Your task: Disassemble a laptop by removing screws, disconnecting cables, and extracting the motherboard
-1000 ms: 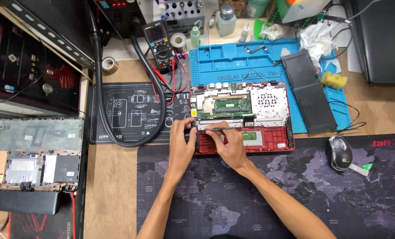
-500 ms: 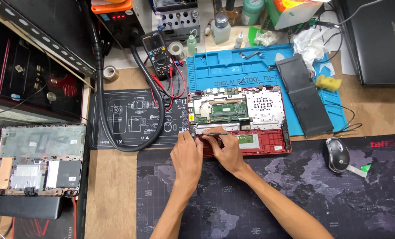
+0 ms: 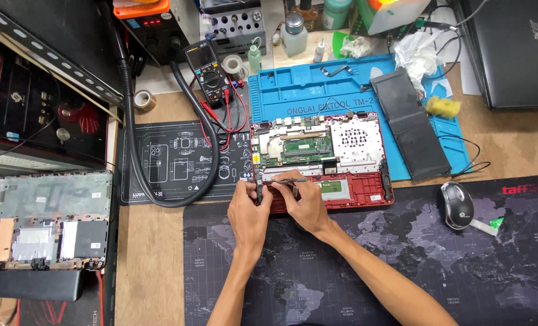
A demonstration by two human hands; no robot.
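The opened red laptop base with its bare green circuit board (image 3: 320, 160) lies flat on my bench, its far half on the blue silicone repair mat (image 3: 293, 96) and its near edge meeting the dark world-map desk mat (image 3: 401, 265).

My left hand (image 3: 249, 211) rests at the base's near left corner, fingers curled down against the red frame; whether they pinch a part there I cannot tell, since the fingertips are too small in this view. My right hand (image 3: 305, 202) sits just beside it, thumb and forefinger pressed together on a thin metal tool (image 3: 290, 180) that lies roughly level across the base, just below the circuit board. The two hands are near each other but apart.

Surroundings:
- A flat black rectangular battery pack (image 3: 409, 124) lies tilted on the right part of the blue mat, beside the base.
- A black computer mouse (image 3: 457, 205) sits on the desk mat, well apart from my right hand.
- A black handheld multimeter with red leads (image 3: 208, 75) stands beyond the base to the left.
- A second dismantled grey laptop shell (image 3: 48, 220) lies at the bench's left edge.
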